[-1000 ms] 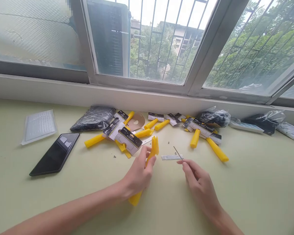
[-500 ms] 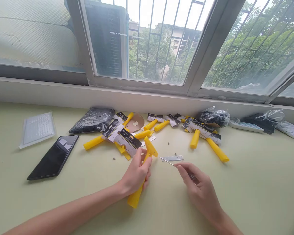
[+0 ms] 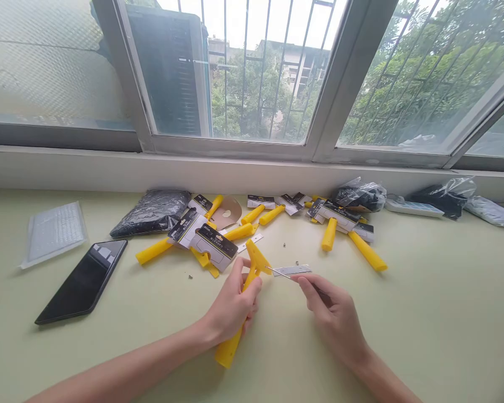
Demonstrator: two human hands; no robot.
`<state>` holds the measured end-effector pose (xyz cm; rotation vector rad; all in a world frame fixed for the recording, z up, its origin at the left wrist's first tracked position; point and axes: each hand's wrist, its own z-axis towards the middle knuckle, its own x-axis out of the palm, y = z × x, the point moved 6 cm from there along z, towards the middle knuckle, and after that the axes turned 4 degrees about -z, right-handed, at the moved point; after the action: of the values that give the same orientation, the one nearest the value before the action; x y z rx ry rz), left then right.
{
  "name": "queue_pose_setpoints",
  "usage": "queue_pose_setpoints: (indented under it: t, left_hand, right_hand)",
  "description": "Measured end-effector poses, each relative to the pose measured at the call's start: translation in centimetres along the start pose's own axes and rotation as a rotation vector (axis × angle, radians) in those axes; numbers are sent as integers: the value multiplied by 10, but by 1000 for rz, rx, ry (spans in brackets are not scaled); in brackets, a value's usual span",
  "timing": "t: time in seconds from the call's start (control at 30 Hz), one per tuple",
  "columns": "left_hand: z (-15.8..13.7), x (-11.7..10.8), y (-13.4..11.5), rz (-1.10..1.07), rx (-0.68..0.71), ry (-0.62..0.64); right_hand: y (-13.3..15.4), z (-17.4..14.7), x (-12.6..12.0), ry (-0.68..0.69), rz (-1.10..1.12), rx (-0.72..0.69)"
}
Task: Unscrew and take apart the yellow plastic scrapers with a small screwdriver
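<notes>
Evidently the work stood partway. The left hand (image 3: pixel 235 302) was wrapped round a yellow scraper (image 3: pixel 259 258), tilted up off the table (image 3: pixel 424 313), while the right hand (image 3: pixel 334 310) pinched a thin screwdriver (image 3: pixel 283 273) between thumb and fingers. Its tip was at the corner of the scraper's head; whether it sat in a hole, one could not tell. A flat metal strip (image 3: pixel 294 270) lay loose beyond it, one small screw (image 3: pixel 297 262) just beside, a second screw (image 3: pixel 284 244) farther back, a third screw (image 3: pixel 190 276) off to the left. Apparently strip and scraper were not yet joined. Other scrapers (image 3: pixel 153 251) and cards (image 3: pixel 219 242) lay behind.
</notes>
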<state>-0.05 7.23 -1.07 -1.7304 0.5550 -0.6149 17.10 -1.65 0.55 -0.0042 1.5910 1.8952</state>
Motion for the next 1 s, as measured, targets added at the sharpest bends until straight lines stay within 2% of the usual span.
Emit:
queue_pose_setpoints:
  t: [0.3, 0.6, 0.67, 0.83, 1.0]
  left_hand:
    - [0, 0, 0, 20, -2, -2]
    - [0, -1, -6, 143, -69, 0]
    - [1, -1, -7, 164, -68, -12]
    - [6, 3, -7, 215, -33, -20]
    - [9, 3, -7, 302, 8, -34]
  right_hand:
    - [-1, 0, 1, 37, 22, 91]
    - [-19, 4, 3, 172, 234, 390]
    - [-17, 4, 1, 172, 180, 383]
    - [2, 6, -9, 80, -59, 204]
    - [0, 7, -11, 102, -194, 180]
